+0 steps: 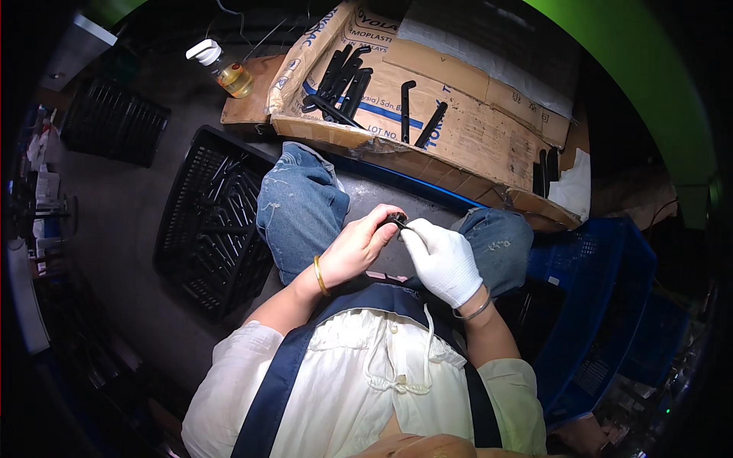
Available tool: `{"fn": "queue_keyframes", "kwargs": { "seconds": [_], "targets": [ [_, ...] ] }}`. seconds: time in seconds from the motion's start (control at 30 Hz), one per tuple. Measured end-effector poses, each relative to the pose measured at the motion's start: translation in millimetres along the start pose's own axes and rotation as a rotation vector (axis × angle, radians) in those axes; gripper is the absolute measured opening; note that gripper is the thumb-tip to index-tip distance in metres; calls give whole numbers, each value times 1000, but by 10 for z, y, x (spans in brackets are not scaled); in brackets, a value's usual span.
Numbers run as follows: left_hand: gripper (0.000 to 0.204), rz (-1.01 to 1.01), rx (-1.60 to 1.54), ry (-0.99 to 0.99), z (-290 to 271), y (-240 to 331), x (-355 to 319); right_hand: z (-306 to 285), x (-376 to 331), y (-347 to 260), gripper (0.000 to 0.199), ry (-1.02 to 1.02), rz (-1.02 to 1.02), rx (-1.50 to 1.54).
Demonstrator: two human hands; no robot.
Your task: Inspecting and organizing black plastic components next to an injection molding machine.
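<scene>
Grey floor (130, 214), dim room; person seated, knees in jeans. Far: flattened cardboard (466, 130) carrying loose black strips (343, 80). Far left: bottle (221, 69) of yellow liquid. Left: black crate (210, 221) holding more black strips. Right: blue crates (603, 282), contents unclear. Between the knees, bare left hand (359, 248) and white-gloved right hand (443, 259) meet, both pinching a small black part (395, 221) at the fingertips.

Dim scene, light pooling brightest on the gloved right hand (443, 259), darkening outward into bent, black fisheye edges.
</scene>
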State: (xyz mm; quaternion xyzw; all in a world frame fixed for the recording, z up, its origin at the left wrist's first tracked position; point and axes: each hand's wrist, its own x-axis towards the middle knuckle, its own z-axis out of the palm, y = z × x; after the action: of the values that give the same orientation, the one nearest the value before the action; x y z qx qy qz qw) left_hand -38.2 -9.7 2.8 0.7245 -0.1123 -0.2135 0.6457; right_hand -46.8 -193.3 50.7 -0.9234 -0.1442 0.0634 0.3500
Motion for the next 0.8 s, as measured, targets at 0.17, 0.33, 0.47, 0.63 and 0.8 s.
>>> {"fn": "queue_keyframes", "kwargs": {
  "seconds": [0.17, 0.33, 0.47, 0.63, 0.8],
  "targets": [
    [20, 101, 103, 72, -5, -145, 49, 78, 31, 25, 13, -31, 78, 0],
    [20, 28, 98, -40, -93, 77, -43, 16, 112, 597, 16, 139, 75, -381],
    [26, 262, 266, 134, -120, 0, 72, -40, 112, 356, 15, 250, 216, 293],
    [37, 111, 306, 297, -8, 118, 155, 269, 208, -40, 36, 380, 82, 571],
    [41, 200, -207, 268, 104, -77, 99, 129, 308, -45, 22, 256, -35, 608]
  ]
}}
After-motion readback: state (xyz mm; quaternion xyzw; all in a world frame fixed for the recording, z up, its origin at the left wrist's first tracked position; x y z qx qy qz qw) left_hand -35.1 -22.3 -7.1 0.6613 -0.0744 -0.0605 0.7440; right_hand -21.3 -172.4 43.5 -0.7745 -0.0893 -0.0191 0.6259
